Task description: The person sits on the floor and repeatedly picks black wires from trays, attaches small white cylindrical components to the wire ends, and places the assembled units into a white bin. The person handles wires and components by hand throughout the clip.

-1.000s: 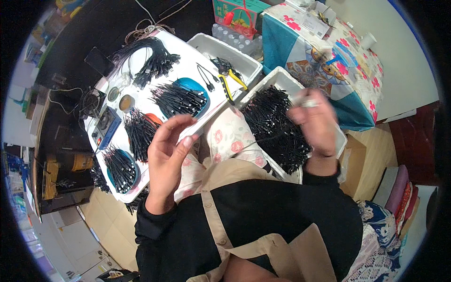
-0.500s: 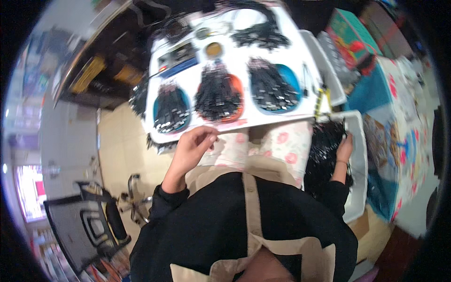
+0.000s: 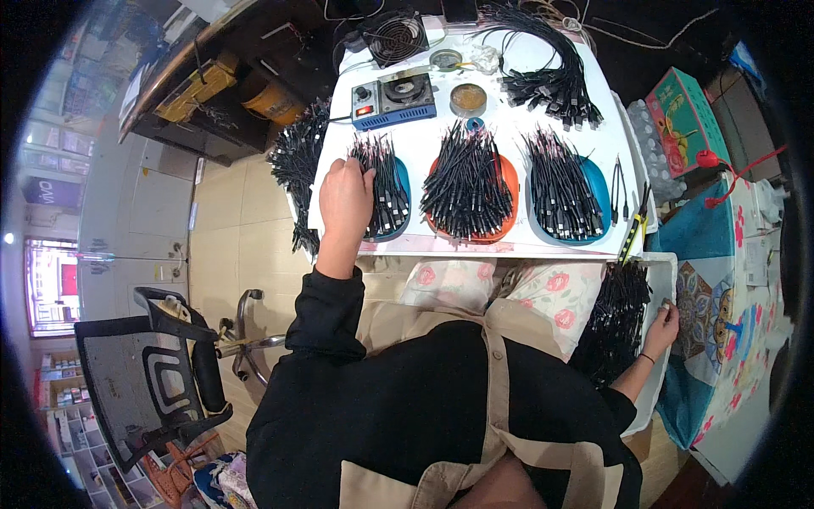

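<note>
My left hand (image 3: pixel 346 204) is closed over the left part of the white table, fingers curled inward. It is beside a blue tray (image 3: pixel 402 174) heaped with black cables (image 3: pixel 379 191) that have metal plugs; what its fingers hold, if anything, is hidden. To its right, an orange tray (image 3: pixel 514 182) and another blue tray (image 3: pixel 601 195) carry more cable bundles, plugs toward me and bare pinkish wire ends away. At the far right, my right hand (image 3: pixel 661 329) has its fingers bent over the side wall of a white bin (image 3: pixel 664 284), beside the black cables (image 3: pixel 612 327) inside.
Behind the trays stand a blue box-shaped device (image 3: pixel 393 102) with a red switch, a round tin (image 3: pixel 468 100) and a fan (image 3: pixel 395 38). Yellow-black cutters (image 3: pixel 634 225) lie at the table's right edge. An office chair (image 3: pixel 153 373) is at left, a patterned cloth-covered stand (image 3: pixel 721 314) at right.
My left hand has moved from the table's front edge forward over its left part. The right hand has shifted from over the cables to the bin's side. The view has swung left.
</note>
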Tool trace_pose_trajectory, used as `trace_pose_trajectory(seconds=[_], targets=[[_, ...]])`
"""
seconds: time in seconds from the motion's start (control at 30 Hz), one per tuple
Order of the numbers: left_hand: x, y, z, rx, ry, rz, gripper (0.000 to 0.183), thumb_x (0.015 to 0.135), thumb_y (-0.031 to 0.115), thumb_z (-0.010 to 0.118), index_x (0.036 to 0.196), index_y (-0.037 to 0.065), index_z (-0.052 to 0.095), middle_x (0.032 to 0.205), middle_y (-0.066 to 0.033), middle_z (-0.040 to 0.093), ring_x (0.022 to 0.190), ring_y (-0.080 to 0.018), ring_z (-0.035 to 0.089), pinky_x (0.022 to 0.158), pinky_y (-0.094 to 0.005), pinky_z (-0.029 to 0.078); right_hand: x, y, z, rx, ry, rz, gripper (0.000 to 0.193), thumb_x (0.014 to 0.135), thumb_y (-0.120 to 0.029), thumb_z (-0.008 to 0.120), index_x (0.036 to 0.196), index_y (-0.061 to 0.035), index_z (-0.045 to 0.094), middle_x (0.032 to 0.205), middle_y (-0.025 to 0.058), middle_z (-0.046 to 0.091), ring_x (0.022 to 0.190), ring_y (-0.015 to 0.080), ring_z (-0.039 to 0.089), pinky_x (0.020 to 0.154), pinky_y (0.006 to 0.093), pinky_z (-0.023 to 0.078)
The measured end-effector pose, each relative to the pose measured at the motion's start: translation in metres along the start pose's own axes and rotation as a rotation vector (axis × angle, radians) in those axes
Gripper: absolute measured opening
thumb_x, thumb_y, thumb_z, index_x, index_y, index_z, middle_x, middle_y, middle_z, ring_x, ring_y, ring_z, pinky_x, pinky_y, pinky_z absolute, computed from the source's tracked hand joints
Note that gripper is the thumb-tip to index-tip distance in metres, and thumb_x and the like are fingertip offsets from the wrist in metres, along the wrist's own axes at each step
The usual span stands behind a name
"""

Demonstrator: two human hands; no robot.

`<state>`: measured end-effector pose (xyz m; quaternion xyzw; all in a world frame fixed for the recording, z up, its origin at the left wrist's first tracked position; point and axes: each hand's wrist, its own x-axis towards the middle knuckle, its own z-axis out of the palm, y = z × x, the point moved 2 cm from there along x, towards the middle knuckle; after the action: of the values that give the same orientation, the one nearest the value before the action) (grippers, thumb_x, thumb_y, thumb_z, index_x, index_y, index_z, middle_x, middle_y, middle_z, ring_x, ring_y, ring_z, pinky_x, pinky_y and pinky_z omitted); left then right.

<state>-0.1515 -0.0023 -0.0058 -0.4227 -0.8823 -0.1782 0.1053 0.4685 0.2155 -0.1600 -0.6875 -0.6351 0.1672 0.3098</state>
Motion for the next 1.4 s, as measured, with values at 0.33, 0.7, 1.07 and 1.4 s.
trace_pose_trajectory(seconds=[0.33,0.7,1.07,1.4], targets=[[-0.004,-0.015,-0.017,-0.493,0.041,-0.297,0.017,0.079,0.011,0.071,0.079,-0.004,0.064,0.056,-0.0087,0.056,0.052,-0.0193,0.056,0.053,-0.0308,0.045,-0.026,-0.187,-0.03,0.236,0.018,-0.264,0.023,0.094,-0.011,0.051,0.112,0.001,0.06,0.105,0.0104,0.064,0.091,0.0172,0.062,0.082,0.0296,0.048],[-0.036,0.027,-0.049,-1.642,-0.017,-0.238,0.015,0.094,0.001,0.049,0.107,-0.005,0.051,0.087,-0.0142,0.063,0.061,-0.008,0.05,0.055,-0.0185,0.038,-0.074,-0.383,0.111,0.463,-0.682,-0.521,0.017,0.089,-0.011,0.059,0.099,0.0035,0.061,0.078,0.01,0.065,0.068,0.0125,0.061,0.06,0.0259,0.047],[-0.06,0.061,-0.031,-1.834,-0.229,-0.348,0.016,0.094,0.004,0.054,0.104,-0.007,0.059,0.078,-0.0125,0.064,0.053,-0.0057,0.042,0.049,-0.0175,0.032,-0.082,-0.423,0.163,0.055,-0.664,-0.641,0.024,0.081,-0.023,0.062,0.077,0.0,0.066,0.075,0.0203,0.065,0.074,0.036,0.064,0.07,0.0435,0.051],[-0.059,0.072,-0.016,-1.932,-0.288,-0.567,0.016,0.09,0.005,0.059,0.102,-0.004,0.062,0.089,-0.0157,0.067,0.075,-0.0194,0.066,0.067,-0.0291,0.057,-0.081,-0.416,0.141,0.357,-0.578,-0.596,0.017,0.081,-0.016,0.062,0.082,-0.0003,0.066,0.071,0.0169,0.065,0.067,0.0324,0.064,0.063,0.0376,0.05]])
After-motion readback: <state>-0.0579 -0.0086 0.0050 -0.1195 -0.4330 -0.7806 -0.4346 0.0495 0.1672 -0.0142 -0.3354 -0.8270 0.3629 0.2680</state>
